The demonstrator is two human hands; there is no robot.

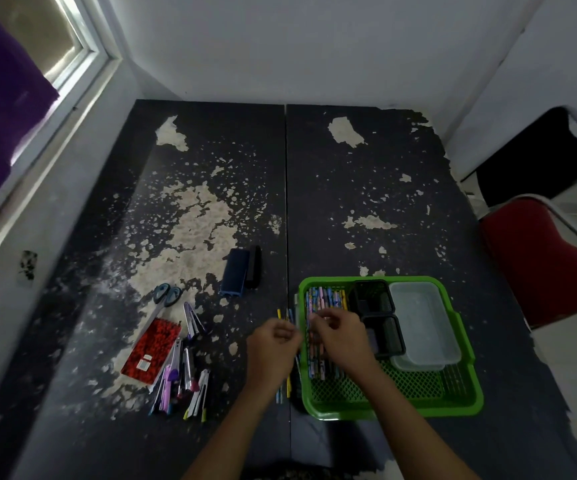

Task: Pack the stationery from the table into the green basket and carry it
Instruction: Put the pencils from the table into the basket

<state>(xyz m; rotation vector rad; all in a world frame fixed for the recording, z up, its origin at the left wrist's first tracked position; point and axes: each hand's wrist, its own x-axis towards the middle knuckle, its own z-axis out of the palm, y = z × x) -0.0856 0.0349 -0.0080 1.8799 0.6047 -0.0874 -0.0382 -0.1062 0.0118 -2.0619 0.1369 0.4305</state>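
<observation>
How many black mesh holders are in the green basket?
2: one black mesh holder at the far middle of the green basket, the other just nearer, partly hidden behind the right hand.

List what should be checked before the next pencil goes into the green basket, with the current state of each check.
1. Room in the pencil section: ok. The green basket has pencils along its left side, bare mesh nearer the person.
2. Left hand holds pencils: cannot tell; fingers are curled over loose pencils outside the rim, motion blurred.
3. Right hand over the basket: ok, above the pencil row.
4. Other containers clear of the pencils: ok. Black trays and clear box sit to the right.
5. Table cleared: not ok. Notebook, scissors, pens and eraser remain.
</observation>
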